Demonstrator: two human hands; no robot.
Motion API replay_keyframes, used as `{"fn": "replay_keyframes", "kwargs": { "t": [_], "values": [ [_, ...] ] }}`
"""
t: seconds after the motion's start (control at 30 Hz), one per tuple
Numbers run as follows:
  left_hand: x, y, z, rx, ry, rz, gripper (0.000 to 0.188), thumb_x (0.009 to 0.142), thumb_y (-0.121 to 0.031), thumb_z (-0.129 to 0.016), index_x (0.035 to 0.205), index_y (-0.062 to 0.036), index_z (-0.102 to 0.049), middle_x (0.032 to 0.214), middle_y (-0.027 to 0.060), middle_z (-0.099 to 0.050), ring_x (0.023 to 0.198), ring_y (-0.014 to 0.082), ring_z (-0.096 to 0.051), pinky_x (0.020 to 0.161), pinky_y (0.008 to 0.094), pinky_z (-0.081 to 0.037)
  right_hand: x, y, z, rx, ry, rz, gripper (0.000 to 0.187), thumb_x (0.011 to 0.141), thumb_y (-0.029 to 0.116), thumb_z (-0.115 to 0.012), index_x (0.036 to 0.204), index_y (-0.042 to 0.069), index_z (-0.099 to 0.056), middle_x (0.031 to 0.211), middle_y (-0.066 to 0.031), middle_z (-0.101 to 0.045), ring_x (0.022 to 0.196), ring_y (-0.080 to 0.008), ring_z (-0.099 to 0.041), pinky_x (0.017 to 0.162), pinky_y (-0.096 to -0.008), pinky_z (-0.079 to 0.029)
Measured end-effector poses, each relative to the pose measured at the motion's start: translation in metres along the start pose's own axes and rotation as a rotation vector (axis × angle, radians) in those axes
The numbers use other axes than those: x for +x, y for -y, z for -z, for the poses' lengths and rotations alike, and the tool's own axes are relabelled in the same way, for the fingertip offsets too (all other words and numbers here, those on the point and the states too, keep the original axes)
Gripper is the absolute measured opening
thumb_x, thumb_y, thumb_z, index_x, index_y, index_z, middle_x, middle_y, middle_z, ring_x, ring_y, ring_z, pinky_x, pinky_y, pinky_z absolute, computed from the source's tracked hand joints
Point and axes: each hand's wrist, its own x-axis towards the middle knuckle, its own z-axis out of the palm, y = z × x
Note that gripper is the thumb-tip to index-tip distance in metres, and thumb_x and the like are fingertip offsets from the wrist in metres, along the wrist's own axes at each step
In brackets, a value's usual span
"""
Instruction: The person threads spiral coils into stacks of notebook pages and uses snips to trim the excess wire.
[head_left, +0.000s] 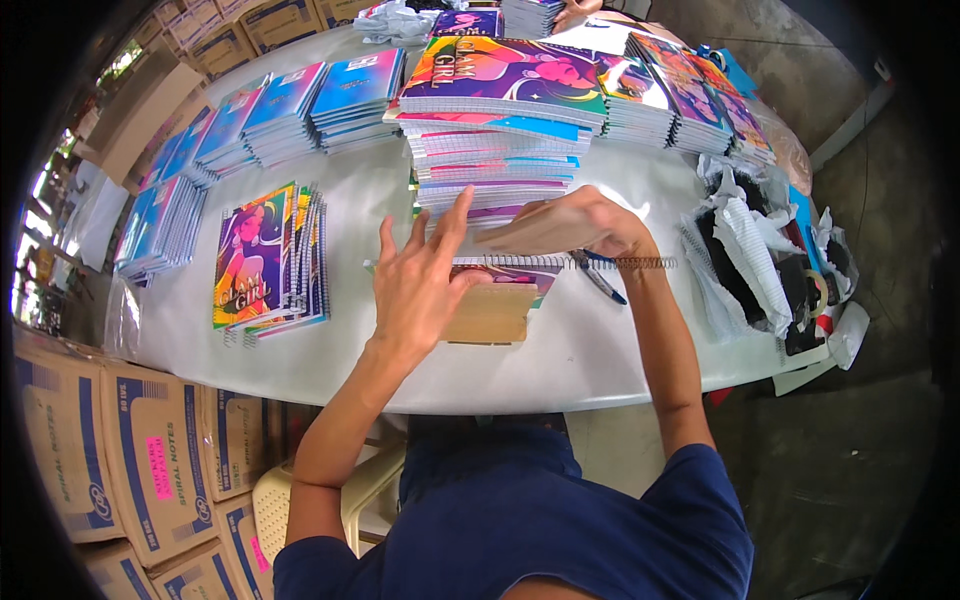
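At three o'clock on the notebook (540, 277), jutting coil (652, 263) could snag your right hand (612, 226), opening and hold blurred; your left hand (415, 290) splays wide, pinching nothing.

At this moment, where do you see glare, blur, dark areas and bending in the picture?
Head view: the table bows at its front edge; white glare shows on it beside the right hand, whose sheet looks blurred; the floor at right is dark; corners are black.
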Motion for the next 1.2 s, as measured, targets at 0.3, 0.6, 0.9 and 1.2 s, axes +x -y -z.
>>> {"fn": "replay_keyframes", "kwargs": {
  "t": [0.3,0.6,0.9,1.2],
  "values": [
    [-0.004,0.011,0.002,0.017,-0.05,0.033,0.102,0.065,-0.035,-0.079,0.15,-0.0189,-0.024,0.128,0.005,-0.06,0.115,0.0384,-0.054,0.102,0.0601,-0.029,0.019,-0.005,-0.007,-0.429,-0.021,-0.094,0.052,0.085,0.039,-0.067,0.112,-0.004,-0.066,0.115,-0.0146,-0.065,0.111,-0.023,-0.057,0.096,-0.0344,-0.041],
    [-0.011,0.018,0.009,0.035,-0.061,0.08,0.104,0.063,-0.037,-0.08,0.15,-0.0201,-0.025,0.131,0.0045,-0.058,0.12,0.041,-0.049,0.102,0.0606,-0.028,0.04,0.0,-0.025,-0.497,-0.04,-0.265,0.058,0.085,0.042,-0.065,0.117,-0.006,-0.063,0.115,-0.0164,-0.065,0.108,-0.024,-0.06,0.094,-0.0344,-0.044],
    [-0.015,0.026,0.012,-0.067,-0.158,0.158,0.105,0.06,-0.026,-0.085,0.148,-0.0203,-0.028,0.144,0.0113,-0.043,0.132,0.0442,-0.036,0.1,0.0536,-0.039,0.042,-0.01,-0.023,-0.205,-0.111,-0.212,0.057,0.082,0.048,-0.067,0.111,-0.001,-0.068,0.113,-0.0157,-0.066,0.108,-0.0257,-0.059,0.096,-0.0356,-0.043],
    [-0.033,0.053,-0.009,-0.77,-0.297,0.398,0.11,0.062,-0.004,-0.084,0.15,-0.0149,-0.02,0.154,0.017,-0.021,0.136,0.037,-0.034,0.103,0.04,-0.045,0.059,-0.017,-0.027,-0.409,-0.052,-0.085,0.053,0.084,0.043,-0.068,0.111,-0.003,-0.067,0.115,-0.0158,-0.065,0.108,-0.0213,-0.057,0.097,-0.0338,-0.041]
  ]
}}
